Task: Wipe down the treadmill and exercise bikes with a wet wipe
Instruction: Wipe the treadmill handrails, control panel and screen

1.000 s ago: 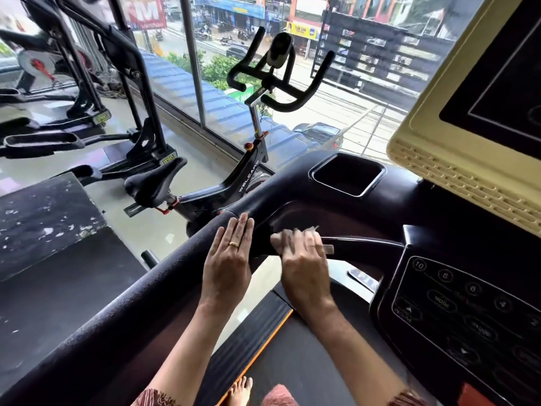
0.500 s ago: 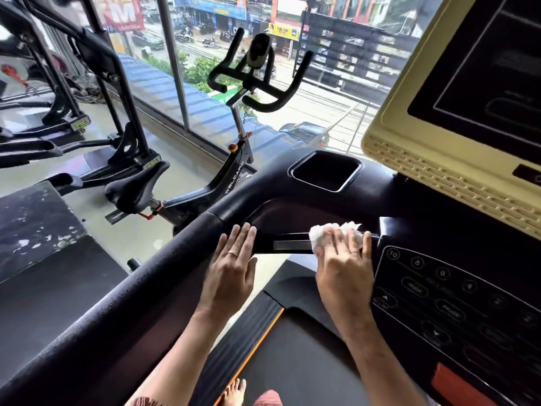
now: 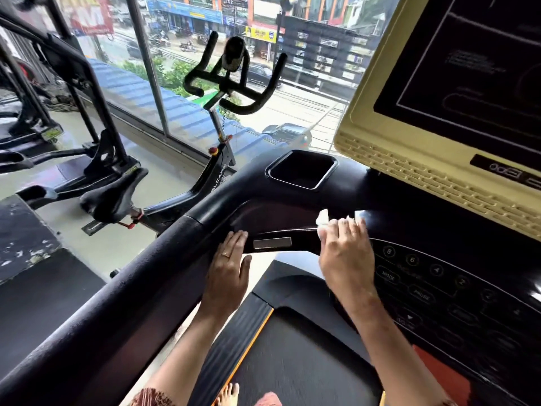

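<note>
Wiping hand: the person's right hand (image 3: pixel 347 259) lies on the shiny black top of the treadmill (image 3: pixel 117 288), just left of the button panel (image 3: pixel 439 288). Its fingers are spread and almost straight, and they press down on the wet wipe.
Wet wipe: the wet wipe (image 3: pixel 323 219) is small, white and bunched up. It sits under the right fingertips, and a bit pokes out past them on the left.
Left hand: the left hand (image 3: pixel 228 271) lies flat on the treadmill's left rail, where the rail meets the top. Its fingers are straight and close together, and the thumb sticks out to the side. It holds nothing. One finger has a ring (image 3: pixel 225 254) on it.
Silver plate: a silver plate (image 3: pixel 272 243) sits on the short bar between the two hands.
Cup hole: a square cup hole (image 3: pixel 303 169) is in the far left corner of the top.
Screen: a big dark screen (image 3: pixel 468 68) in a yellow frame stands over the button panel.
Exercise bike: a black exercise bike (image 3: pixel 216 171) stands past the left rail, close to the window (image 3: pixel 175 83).
Belt: the black belt (image 3: pixel 292 361) runs under both arms, and a bare foot (image 3: pixel 228 395) shows at its near edge.
</note>
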